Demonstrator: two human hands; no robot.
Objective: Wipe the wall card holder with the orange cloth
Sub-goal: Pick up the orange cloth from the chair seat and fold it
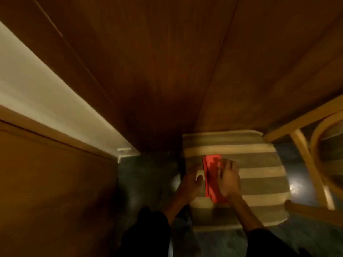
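An orange cloth [212, 179], folded into a long strip, is held low in front of me over a striped floor mat [259, 175]. My left hand [192, 179] touches its left edge with the thumb near the fold. My right hand [230, 179] grips its right side, fingers curled over the top. Both forearms come up from the bottom of the view in dark sleeves. No wall card holder shows in the view; the picture is dim and blurred.
A dark wooden panel [167, 71] fills the wall ahead. A white strip [46, 101] and a lighter wooden surface [46, 191] run along the left. A wooden chair frame [306, 164] stands at the right on a dark glossy floor [146, 179].
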